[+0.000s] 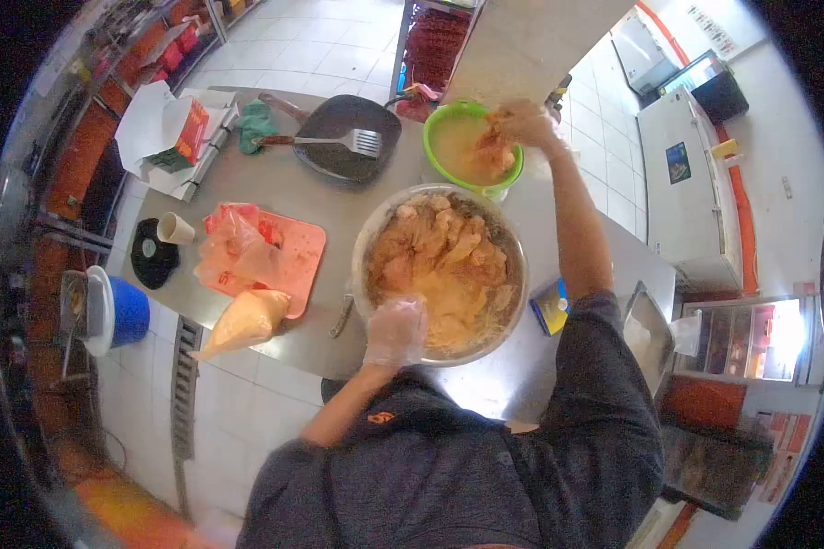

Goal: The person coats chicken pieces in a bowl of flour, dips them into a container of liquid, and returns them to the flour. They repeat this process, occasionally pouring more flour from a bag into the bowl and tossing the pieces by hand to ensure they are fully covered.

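A large metal bowl [368, 240] on the steel table [275, 197] holds several flour-coated chicken pieces [444, 247]. My left hand [395, 329], in a clear plastic glove, rests at the bowl's near rim on the flour. Behind it stands a green bowl [430, 137] of pale batter. My right hand [520, 123] is raised over the green bowl's right side and grips a batter-covered chicken piece [494, 156] that hangs into it.
A dark frying pan [339, 119] with a metal spatula [364, 142] sits left of the green bowl. A red cutting board [307, 261] carries plastic bags, and a filled bag [247, 320] lies at the table edge. Paper cup [174, 229], blue-yellow box [549, 306], metal tray [650, 334], blue bucket [130, 311].
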`<state>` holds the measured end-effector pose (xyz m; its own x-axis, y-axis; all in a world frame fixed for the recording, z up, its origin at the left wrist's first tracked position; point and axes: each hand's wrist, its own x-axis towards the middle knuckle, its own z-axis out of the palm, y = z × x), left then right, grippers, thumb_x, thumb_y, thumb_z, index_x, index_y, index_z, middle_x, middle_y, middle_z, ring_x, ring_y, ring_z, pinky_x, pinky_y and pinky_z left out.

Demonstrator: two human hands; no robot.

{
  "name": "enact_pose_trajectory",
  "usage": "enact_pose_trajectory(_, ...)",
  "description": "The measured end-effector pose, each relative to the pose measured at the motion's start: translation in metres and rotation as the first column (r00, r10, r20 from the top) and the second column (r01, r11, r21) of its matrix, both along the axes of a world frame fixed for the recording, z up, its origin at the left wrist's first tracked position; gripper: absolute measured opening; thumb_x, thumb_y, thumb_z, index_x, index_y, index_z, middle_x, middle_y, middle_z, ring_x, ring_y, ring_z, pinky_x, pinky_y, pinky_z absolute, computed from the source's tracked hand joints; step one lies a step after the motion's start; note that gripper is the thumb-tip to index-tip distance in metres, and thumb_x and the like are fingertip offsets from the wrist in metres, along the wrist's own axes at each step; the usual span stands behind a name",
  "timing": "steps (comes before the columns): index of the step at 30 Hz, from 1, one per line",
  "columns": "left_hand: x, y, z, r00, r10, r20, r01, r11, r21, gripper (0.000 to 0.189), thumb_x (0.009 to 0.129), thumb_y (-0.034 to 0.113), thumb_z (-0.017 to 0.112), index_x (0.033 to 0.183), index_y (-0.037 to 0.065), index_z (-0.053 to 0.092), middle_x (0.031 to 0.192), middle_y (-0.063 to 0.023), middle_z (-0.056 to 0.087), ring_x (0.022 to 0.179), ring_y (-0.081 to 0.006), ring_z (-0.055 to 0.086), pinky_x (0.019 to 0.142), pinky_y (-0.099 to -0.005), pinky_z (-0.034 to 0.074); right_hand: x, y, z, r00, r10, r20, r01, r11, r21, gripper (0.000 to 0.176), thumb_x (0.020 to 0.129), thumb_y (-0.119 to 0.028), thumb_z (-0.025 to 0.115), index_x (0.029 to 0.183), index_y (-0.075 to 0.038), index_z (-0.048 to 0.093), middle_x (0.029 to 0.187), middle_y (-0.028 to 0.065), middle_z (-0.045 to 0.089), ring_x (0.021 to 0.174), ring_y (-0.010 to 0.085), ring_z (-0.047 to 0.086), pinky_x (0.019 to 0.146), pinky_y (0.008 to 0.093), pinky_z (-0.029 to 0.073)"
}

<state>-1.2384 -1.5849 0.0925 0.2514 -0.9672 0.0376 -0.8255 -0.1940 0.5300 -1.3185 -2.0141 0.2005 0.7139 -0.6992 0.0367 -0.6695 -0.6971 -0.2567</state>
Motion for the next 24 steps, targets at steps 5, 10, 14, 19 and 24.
enact_pose_trajectory(5,-0.002,-0.001,-0.002,1.0,0.024,0.006,-0.024,0.998,-0.054,0.024,0.094,0.025,0.055,0.082,0.007,0.064,0.078,-0.0149,0.067,0.075,-0.0341,0.067,0.066,-0.047,0.055,-0.003,0.016,0.056,0.983,-0.14,0.117,0.134,0.989,0.063,0.034,0.082,-0.034,0.074,0.102,-0.006,0.074,0.091,0.0146,0.073,0.083,0.0254,0.071,0.074,0.0366,0.055)
enact_pose_trajectory(10,-0.002,0.001,0.004,0.999,-0.015,0.032,0.017,0.997,-0.071,0.023,0.094,0.025,0.054,0.083,0.007,0.064,0.078,-0.0146,0.067,0.075,-0.0333,0.067,0.066,-0.0469,0.055,0.011,0.031,0.021,0.988,-0.135,0.08,0.143,0.985,-0.1,0.036,0.086,-0.037,0.068,0.104,-0.007,0.071,0.105,0.0201,0.07,0.098,0.0361,0.067,0.089,0.0435,0.052)
enact_pose_trajectory(14,0.001,-0.006,0.005,0.999,-0.021,0.031,0.021,1.0,-0.001,0.021,0.093,0.024,0.055,0.085,0.007,0.064,0.08,-0.0148,0.067,0.078,-0.0334,0.067,0.07,-0.0466,0.054,0.003,0.051,0.012,0.98,-0.087,0.181,0.118,0.979,-0.169,0.039,0.083,-0.035,0.067,0.111,-0.008,0.068,0.109,0.0181,0.069,0.101,0.0385,0.065,0.09,0.0463,0.051)
enact_pose_trajectory(19,-0.002,-0.002,0.005,1.0,-0.021,0.023,0.021,1.0,-0.003,0.021,0.092,0.024,0.054,0.087,0.007,0.066,0.083,-0.0145,0.068,0.082,-0.0329,0.068,0.071,-0.047,0.055,-0.01,0.104,0.064,0.946,-0.228,0.233,0.194,0.968,0.158,0.032,0.085,-0.03,0.07,0.109,-0.009,0.069,0.102,0.0169,0.07,0.098,0.032,0.068,0.087,0.0407,0.053)
enact_pose_trajectory(24,-0.001,-0.008,0.014,0.998,-0.041,0.051,0.024,0.951,0.307,0.027,0.087,0.025,0.064,0.105,0.005,0.068,0.102,-0.0157,0.069,0.1,-0.0337,0.066,0.087,-0.0451,0.053,-0.036,0.14,0.063,0.911,-0.17,0.375,0.091,0.972,0.217,0.041,0.091,-0.042,0.068,0.112,-0.006,0.069,0.099,0.0149,0.071,0.094,0.0231,0.067,0.084,0.0379,0.052)
